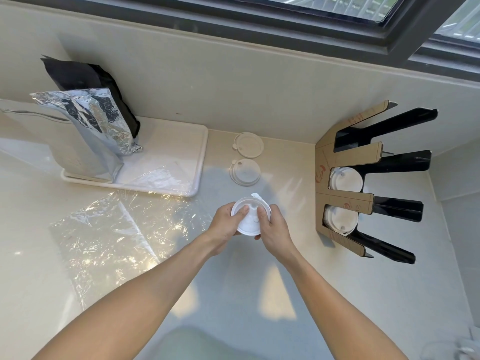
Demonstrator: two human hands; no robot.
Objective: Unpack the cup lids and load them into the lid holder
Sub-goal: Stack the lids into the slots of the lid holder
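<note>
Both hands hold a small stack of white cup lids (250, 220) above the middle of the counter. My left hand (225, 221) grips its left side, thumb on top. My right hand (272, 224) grips the right side. Two more white lids lie flat on the counter beyond: a far lid (249, 145) and a near lid (245, 172). The lid holder (345, 201), cardboard and black with several slots, stands at the right. Two of its lower slots hold lids: an upper stack (345, 179) and a lower stack (341, 219).
A white tray (200, 162) at the left carries a silver foil bag (85, 126) and a black bag (88, 76). Crumpled clear plastic wrap (109, 229) lies on the counter in front of the tray. A wall and window frame (285, 24) run along the back.
</note>
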